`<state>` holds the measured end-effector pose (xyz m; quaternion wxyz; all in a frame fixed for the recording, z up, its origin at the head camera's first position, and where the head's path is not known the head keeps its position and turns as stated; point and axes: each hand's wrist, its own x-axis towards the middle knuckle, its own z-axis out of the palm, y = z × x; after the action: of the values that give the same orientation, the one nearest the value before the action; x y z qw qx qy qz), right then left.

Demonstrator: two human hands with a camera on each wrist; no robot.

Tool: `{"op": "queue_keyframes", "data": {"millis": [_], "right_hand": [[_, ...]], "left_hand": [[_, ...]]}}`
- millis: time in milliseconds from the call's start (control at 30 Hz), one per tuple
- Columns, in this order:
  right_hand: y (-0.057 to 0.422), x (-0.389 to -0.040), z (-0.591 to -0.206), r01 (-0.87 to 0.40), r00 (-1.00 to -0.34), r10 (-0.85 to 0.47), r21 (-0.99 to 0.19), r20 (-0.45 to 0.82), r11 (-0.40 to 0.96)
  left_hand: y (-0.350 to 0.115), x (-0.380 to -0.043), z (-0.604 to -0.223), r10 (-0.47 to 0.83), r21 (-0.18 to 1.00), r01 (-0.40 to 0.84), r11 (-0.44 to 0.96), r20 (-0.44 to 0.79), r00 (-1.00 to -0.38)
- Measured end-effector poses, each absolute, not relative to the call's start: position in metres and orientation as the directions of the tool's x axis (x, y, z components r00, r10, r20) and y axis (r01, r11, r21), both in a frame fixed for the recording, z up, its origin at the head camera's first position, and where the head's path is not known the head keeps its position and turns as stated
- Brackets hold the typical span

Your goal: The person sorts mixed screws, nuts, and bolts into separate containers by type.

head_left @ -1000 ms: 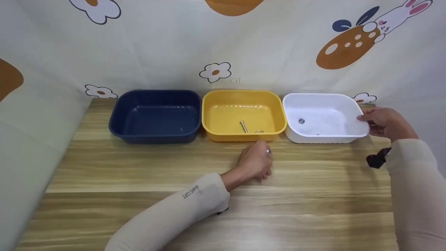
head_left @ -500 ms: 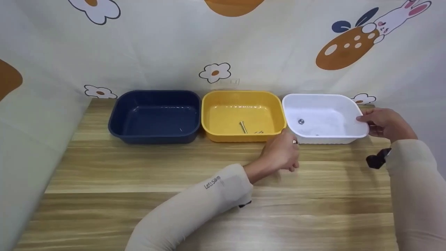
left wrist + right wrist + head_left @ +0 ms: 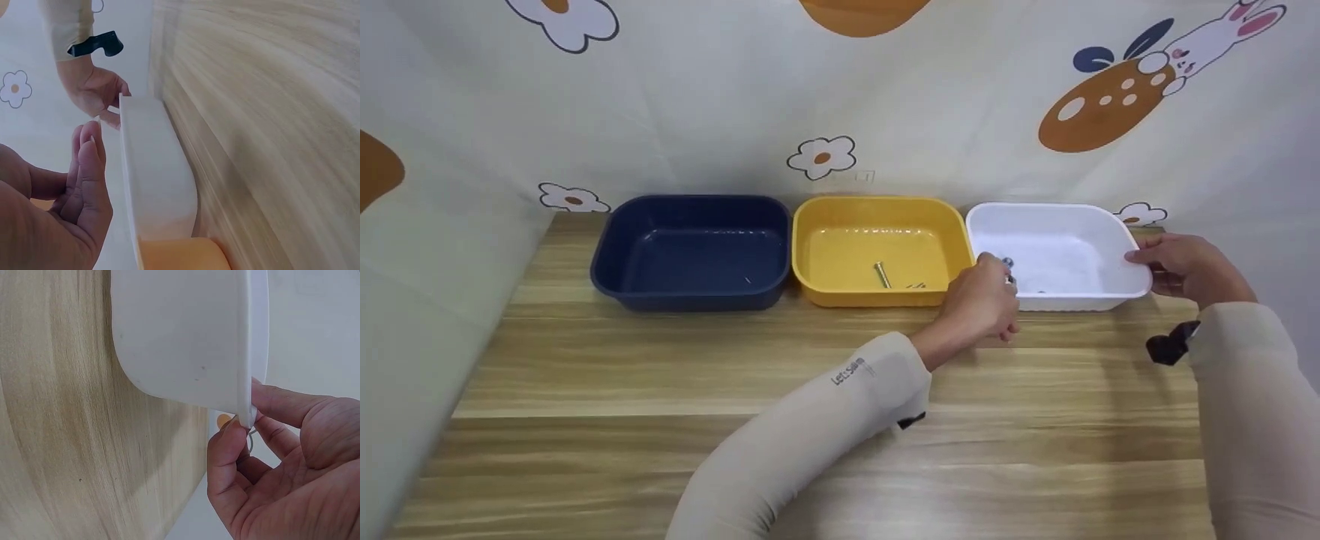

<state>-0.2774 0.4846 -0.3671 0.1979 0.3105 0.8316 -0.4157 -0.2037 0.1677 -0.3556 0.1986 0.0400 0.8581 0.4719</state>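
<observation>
In the head view my left hand is over the near left corner of the white bin, beside the yellow bin. Its fingers are bent at the knuckles but fairly straight beyond, and I see nothing held in them in the left wrist view. A ring is on that hand. A small metal nut lies in the white bin just past it. With thumb and fingers, my right hand pinches the white bin's rim at its right end. A metal screw lies in the yellow bin, with smaller metal pieces near its front wall.
A dark blue bin stands left of the yellow one, with one tiny sliver inside. All three bins form a row along the back of the wooden table. Behind them hangs a printed cloth.
My left hand has moved right, from in front of the yellow bin to the near left corner of the white bin. My right hand has stayed on the white rim.
</observation>
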Motion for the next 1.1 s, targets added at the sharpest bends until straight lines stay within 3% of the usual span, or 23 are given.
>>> {"op": "queue_keyframes", "data": {"millis": [667,1100], "right_hand": [[0.486,-0.275,-0.367,0.665,-0.742,0.317,-0.588,-0.591,0.461],[0.486,-0.276,-0.368,0.673,-0.737,0.341,-0.590,-0.584,0.445]], "left_hand": [[0.198,-0.245,-0.362,0.152,0.827,-0.238,0.509,-0.359,-0.921],[0.201,-0.250,-0.373,0.148,0.854,-0.188,0.485,-0.291,-0.945]]}}
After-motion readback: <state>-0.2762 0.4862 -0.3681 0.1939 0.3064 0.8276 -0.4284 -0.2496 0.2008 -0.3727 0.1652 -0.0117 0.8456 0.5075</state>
